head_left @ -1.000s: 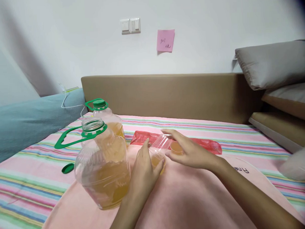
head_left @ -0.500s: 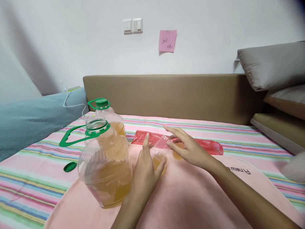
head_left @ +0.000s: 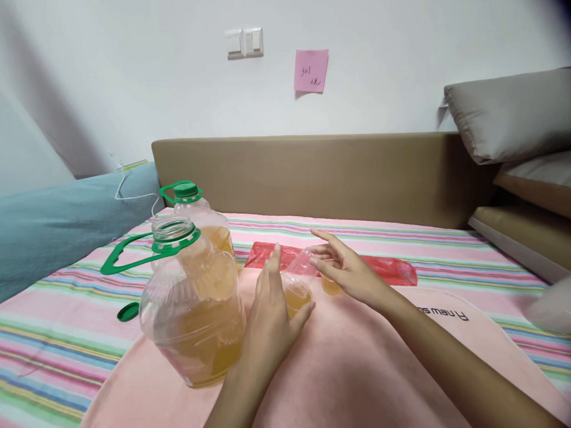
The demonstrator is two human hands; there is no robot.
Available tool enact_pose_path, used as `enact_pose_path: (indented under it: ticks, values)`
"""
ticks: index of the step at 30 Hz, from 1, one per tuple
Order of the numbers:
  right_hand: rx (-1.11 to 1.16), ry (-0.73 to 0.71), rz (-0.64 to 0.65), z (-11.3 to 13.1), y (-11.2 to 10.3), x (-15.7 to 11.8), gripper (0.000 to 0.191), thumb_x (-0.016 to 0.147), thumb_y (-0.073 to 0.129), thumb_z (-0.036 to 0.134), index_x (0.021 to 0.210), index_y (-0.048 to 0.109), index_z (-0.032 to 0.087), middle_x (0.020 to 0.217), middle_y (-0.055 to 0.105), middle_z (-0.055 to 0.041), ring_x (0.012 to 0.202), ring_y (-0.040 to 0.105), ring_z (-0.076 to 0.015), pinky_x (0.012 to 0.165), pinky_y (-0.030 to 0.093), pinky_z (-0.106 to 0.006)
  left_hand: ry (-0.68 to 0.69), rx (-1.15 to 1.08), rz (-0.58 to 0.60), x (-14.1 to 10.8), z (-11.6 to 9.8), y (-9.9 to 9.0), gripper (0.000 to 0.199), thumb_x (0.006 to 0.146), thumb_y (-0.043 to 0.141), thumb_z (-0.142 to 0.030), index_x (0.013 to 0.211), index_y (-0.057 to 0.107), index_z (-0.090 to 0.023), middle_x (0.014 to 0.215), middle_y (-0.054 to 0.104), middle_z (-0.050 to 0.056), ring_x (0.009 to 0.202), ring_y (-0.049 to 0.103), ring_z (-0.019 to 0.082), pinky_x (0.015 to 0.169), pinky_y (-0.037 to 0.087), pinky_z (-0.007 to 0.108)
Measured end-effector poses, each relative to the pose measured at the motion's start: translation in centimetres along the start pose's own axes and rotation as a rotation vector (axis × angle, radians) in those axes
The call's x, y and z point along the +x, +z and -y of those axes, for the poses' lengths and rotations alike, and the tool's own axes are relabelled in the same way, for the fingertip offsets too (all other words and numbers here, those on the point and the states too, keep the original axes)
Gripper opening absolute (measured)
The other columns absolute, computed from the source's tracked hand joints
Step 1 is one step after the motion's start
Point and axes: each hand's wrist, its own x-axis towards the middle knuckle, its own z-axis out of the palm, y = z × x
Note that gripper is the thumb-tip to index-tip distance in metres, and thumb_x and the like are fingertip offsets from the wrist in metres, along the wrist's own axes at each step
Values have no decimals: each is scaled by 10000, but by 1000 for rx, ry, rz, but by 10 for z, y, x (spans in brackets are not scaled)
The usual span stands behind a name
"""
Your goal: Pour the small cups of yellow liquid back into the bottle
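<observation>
Right fingers [head_left: 328, 270] holding tilted cup [head_left: 300, 263], amber-filled cup [head_left: 298, 297] just beside

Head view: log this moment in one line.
left hand: at nearer amber cup; right hand: at tilted clear cup; near jug: uncapped

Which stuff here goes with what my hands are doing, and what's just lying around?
Seemingly part of it: left hand, beside the nearer cup of liquid; right hand, at a tilted clear cup; farther cup of liquid; open jug.

Likely just lying around: capped jug; green cap; red plastic; white cable; cushions.
</observation>
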Motion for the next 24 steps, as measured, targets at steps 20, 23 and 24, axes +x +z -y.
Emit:
enact_pose_path:
  ticks: [20, 23, 24]
  values:
    - [-1, 59, -94, -7, 10, 3, 521, 977, 665, 438, 1466, 609, 266, 1303, 712, -89, 1269, 641, -251, 1102, 540, -483, 71, 232, -43, -1, 3, 1, 1048, 940, 734, -320, 1688, 0, -283, 1763, 147, 233, 1624, 207, 419, 1225, 375, 666]
    - [-13, 55, -115, -5, 9, 3, 536, 975, 657, 461, 1466, 614, 248, 1270, 708, -94, 1176, 665, -243, 1053, 563, -468, 78, 211, -52, -2, -1, 2, 1092, 935, 748, -308, 1688, -44, -291, 1765, 147, 225, 1632, 190, 402, 1249, 349, 650]
    - [-20, 52, -121, -5, 9, 3, 538, 976, 654, 468, 1466, 617, 246, 1272, 704, -97, 1153, 668, -242, 1036, 569, -466, 83, 194, -61, -2, -2, 2, 1118, 934, 752, -308, 1686, -75, -293, 1767, 151, 217, 1635, 185, 388, 1262, 335, 637]
